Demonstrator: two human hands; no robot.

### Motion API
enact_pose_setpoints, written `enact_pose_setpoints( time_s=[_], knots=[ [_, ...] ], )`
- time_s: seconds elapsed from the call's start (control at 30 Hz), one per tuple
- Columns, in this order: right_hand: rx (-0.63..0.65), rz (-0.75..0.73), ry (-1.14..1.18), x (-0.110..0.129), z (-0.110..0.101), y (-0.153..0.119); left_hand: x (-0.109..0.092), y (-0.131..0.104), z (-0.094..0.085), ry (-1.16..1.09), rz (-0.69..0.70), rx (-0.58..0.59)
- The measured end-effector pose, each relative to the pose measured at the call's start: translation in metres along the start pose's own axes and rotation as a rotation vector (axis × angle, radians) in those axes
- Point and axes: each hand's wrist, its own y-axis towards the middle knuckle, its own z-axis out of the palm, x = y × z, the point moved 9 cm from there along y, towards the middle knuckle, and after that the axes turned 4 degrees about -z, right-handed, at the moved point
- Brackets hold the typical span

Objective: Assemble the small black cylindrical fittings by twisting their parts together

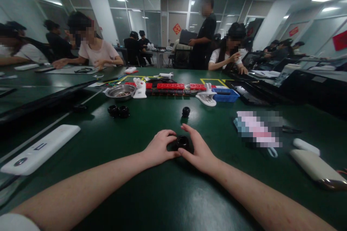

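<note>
Here we are, right over the green tabletop (151, 202), and our two hands close in a loose ring around a black round piece (183, 141)! The left hand (162, 146) curves in from the left, thumb and fingers apart; the right hand (200, 149) arches in from the right, its thumb at the near edge of the piece. Are we squeezing it? We can't tell. Just beyond, toward the far side, stands a single black part (185, 112) — and off to the left, a pair of black parts (118, 111) sits side by side. Farther back we spot a metal bowl (122, 97) with small bits inside, a red strip (170, 86) and a blue tray (226, 96) to the right. A long white device (40, 149) lies at our left, and across the far left, a co-worker in a pale pink top (99, 51) sits, hands low.
</note>
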Motion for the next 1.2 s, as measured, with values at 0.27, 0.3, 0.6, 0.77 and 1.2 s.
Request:
enact_pose_setpoints(
  time_s=[0.27,0.3,0.6,0.77,1.2],
  knots=[
    [-0.084,0.086,-0.009,-0.021,-0.011,0.000,0.043,0.002,-0.028,0.235,-0.286,-0.141],
    [-0.085,0.086,-0.012,-0.021,-0.012,-0.001,0.051,0.000,-0.035,0.272,-0.328,-0.153],
    [-0.039,0.070,-0.015,-0.013,-0.009,-0.003,0.133,-0.067,-0.100,0.484,-0.710,-0.210],
    [-0.025,0.056,0.001,-0.012,-0.005,-0.004,0.170,-0.108,-0.134,0.553,-0.890,-0.269],
    [-0.132,0.078,-0.011,-0.023,-0.018,0.000,0.142,-0.127,-0.155,0.464,-0.933,-0.644]
  ],
)
